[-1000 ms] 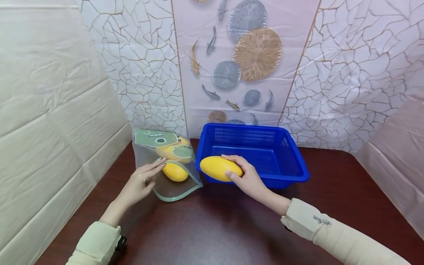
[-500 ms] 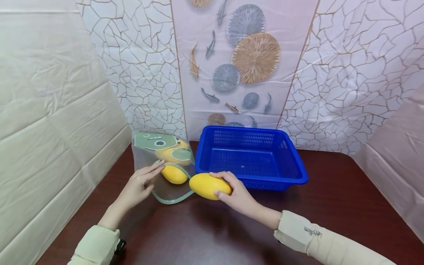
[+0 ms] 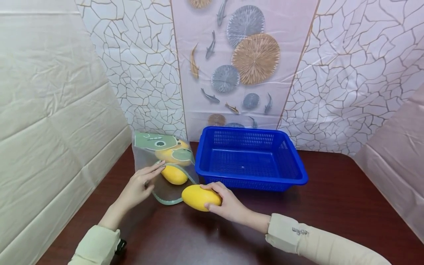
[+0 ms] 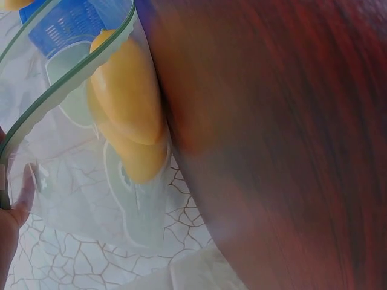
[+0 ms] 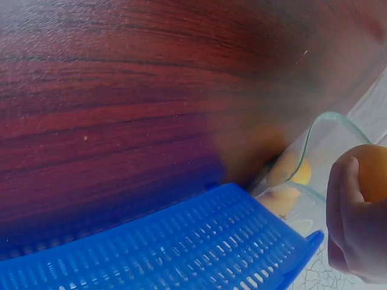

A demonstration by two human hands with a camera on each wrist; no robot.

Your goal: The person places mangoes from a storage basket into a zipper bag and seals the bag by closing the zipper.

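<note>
A yellow mango (image 3: 201,197) is in my right hand (image 3: 228,206), thumb and fingers curled round one end, in front of the open mouth of a clear zip bag (image 3: 142,158) with green cartoon print. My left hand (image 3: 137,186) holds the bag's green-edged rim at its left side; in the left wrist view a finger (image 4: 27,187) shows through the clear plastic. Inside the bag lie several mangoes, one mango (image 3: 174,175) near the mouth and others behind the print. The right wrist view shows the held mango (image 5: 373,172) partly hidden by the hand.
A blue plastic basket (image 3: 251,180) with slotted walls stands right of the bag, close to it. Both rest on a dark red-brown wooden table (image 3: 344,206). A patterned cloth backdrop (image 3: 159,66) rises behind, with pale cloth walls on both sides.
My right hand has brought the mango from over the basket's front left rim down and left to the bag's mouth. My left hand has stayed at the bag's rim.
</note>
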